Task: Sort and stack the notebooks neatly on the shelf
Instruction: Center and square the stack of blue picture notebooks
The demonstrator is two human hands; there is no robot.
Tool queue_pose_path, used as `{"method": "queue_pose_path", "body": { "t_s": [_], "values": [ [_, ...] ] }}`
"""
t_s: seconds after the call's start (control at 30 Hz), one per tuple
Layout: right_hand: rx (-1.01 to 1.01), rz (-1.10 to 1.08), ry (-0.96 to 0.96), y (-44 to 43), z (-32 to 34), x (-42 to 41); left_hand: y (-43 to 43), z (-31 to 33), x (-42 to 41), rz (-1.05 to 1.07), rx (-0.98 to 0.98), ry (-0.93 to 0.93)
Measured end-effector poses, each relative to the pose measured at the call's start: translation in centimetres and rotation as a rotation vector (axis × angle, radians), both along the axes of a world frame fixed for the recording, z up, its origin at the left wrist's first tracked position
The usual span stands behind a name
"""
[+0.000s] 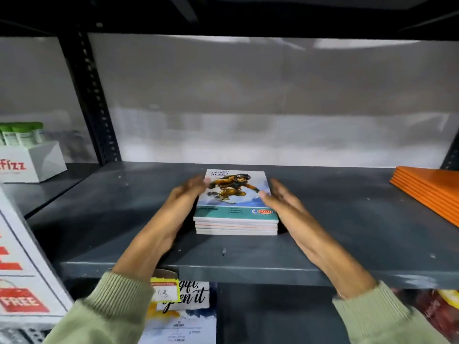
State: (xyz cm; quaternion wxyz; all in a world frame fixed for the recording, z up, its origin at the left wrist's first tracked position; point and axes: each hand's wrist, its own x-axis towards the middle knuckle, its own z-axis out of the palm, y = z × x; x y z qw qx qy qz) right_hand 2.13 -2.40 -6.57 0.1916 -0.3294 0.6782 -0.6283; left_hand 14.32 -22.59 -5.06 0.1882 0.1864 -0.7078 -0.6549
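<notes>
Your left hand [181, 204] and right hand [285, 204] are both spread flat with fingers extended, one against each long side of the notebook stack [236, 212]. Neither hand grips it. The stack lies squared at the centre of the grey shelf [347, 232]. A second stack of orange notebooks [432, 189] lies well apart, at the shelf's right end.

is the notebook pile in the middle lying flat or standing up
Lying flat. The notebook pile rests on the shelf with its illustrated cover facing up and page edges stacked toward the camera.
</notes>
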Motion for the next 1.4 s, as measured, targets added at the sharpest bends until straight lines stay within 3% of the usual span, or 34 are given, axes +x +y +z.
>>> {"method": "queue_pose_path", "body": {
  "t_s": [0.2,0.37,0.47,0.6,0.93,1.23,1.33,1.4],
  "values": [
    [0.213,-0.043,0.357,2.1,-0.6,0.6,-0.8,-1.4,2.3,-0.071,-0.420,-0.001],
    [0.281,-0.066,0.517,2.0,0.1,1.4,-0.9,-1.8,2.1,-0.036,-0.543,0.030],
    [0.324,-0.091,0.576,1.9,0.3,1.4,-1.1,-1.9,1.9,-0.032,-0.498,0.055],
    [0.327,-0.100,0.584,1.9,0.2,1.5,-1.2,-1.9,1.8,-0.037,-0.445,0.046],
    [0.402,-0.081,0.576,1.8,0.4,1.7,-0.6,-1.7,2.4,0.002,-0.670,0.068],
    [0.446,-0.108,0.608,1.7,0.7,2.4,-0.8,-1.8,2.3,0.018,-0.682,0.031],
    [0.427,-0.113,0.507,2.1,0.4,2.3,-1.2,-1.1,2.7,0.013,-0.500,0.026],
    [0.259,-0.120,0.232,1.8,0.7,2.2,-1.1,-0.3,2.5,0.111,-0.309,0.087]
  ]
}}
